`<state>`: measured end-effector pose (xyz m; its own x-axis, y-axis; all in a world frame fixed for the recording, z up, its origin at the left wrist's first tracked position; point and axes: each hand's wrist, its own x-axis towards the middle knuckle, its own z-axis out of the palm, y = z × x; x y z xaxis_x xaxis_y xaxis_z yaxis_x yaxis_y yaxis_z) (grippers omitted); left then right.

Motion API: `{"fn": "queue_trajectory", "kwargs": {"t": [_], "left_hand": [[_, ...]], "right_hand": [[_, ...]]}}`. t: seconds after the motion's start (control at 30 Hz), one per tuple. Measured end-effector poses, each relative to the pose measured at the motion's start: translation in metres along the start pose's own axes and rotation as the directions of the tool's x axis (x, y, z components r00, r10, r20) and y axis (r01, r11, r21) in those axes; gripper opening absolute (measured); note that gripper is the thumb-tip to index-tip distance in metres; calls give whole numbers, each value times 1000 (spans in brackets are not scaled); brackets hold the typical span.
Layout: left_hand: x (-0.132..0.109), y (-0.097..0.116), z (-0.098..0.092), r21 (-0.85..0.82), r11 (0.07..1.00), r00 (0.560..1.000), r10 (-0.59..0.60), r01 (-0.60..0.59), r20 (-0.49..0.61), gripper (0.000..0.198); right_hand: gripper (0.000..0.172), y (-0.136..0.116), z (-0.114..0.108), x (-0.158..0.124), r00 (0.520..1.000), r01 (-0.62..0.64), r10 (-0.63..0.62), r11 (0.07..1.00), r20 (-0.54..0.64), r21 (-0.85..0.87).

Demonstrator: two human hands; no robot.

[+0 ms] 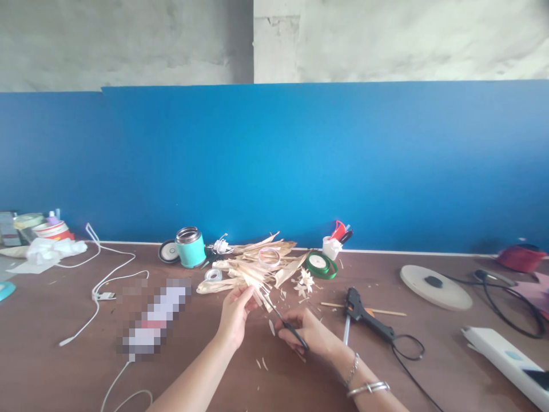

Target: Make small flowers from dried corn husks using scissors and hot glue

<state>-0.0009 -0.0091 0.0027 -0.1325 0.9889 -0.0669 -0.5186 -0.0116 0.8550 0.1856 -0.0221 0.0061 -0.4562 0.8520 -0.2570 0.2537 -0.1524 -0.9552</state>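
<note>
Between the fingers of my left hand [235,312] is a pale piece of dried corn husk [261,298], pinched near its lower end. My right hand [305,331] is wrapped round the black handles of a pair of scissors [295,336]. The blades point up and left and meet the husk; whether they are apart I cannot tell. Behind my hands lies a heap of dried husks [240,269], with a clear tape ring on top. Cut star-shaped husk flowers [305,280] sit to the right of the heap. Thin offcuts [264,364] are scattered on the table around my hands.
A black glue gun [369,317] lies across a wooden stick on the right. Green ribbon [321,266] and a white cup [331,248] of pens stand behind. A turquoise jar [190,249], white cables [98,286] and a blurred-out object are left. A power strip [510,363] lies far right.
</note>
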Motion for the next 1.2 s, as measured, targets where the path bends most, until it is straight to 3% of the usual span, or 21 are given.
{"fn": "queue_trajectory", "kwargs": {"t": [0.13, 0.37, 0.63, 0.93, 1.2], "left_hand": [[1, -1, -1, -82, 996, 997, -30, 25, -67, 21], [2, 0, -1, -94, 995, 998, -33, 28, -50, 21], [-2, -1, 1, 3, 1000, 998, 9, -9, 68, 20], [3, 0, -3, -50, 996, 996, 70, -72, -48, 20], [-1, 0, -1, -15, 1000, 999, 24, -23, 40, 17]], "right_hand": [[21, -4, 2, -2, 999, -27, 27, 999, -17, -18], [26, -7, 2, -5, 998, -67, 67, 997, 1, -31], [30, 1, 0, -1, 999, -25, 24, 997, 23, 67], [28, 3, -1, 0, 998, -53, 52, 998, 34, 26], [28, 3, -1, 0, 999, -33, 32, 998, 33, 51]]}}
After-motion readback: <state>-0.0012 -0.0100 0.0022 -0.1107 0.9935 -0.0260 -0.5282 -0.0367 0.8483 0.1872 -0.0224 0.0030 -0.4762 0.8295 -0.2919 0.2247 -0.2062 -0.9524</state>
